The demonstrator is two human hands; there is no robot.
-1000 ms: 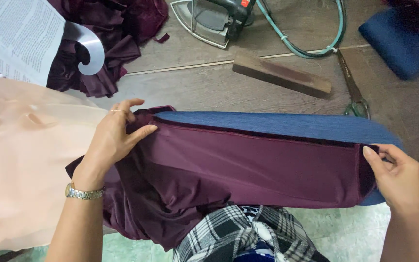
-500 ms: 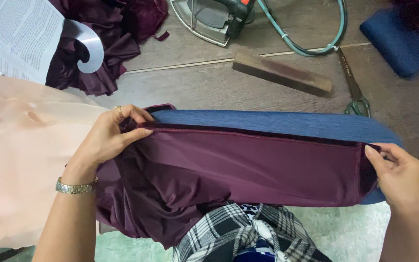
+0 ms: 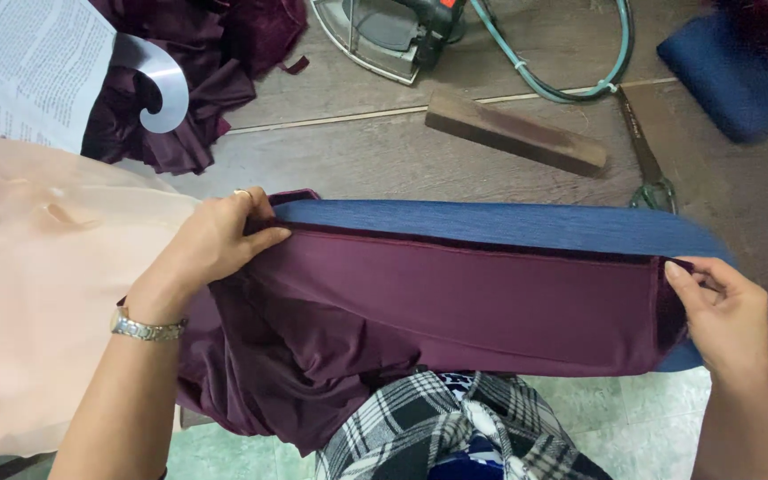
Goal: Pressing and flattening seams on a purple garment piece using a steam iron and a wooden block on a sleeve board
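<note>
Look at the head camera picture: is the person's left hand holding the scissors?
No, the left hand grips the maroon fabric at its left end, while the scissors lie untouched on the wooden table.

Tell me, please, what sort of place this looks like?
Probably a tailoring or sewing workshop: an iron and scissors lie on the wooden table, while both hands stretch maroon fabric over a blue padded board.

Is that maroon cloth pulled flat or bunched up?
Mostly pulled flat: the maroon cloth stretches smooth over the blue pad between the left hand and right hand; its lower-left part hangs rumpled.
</note>
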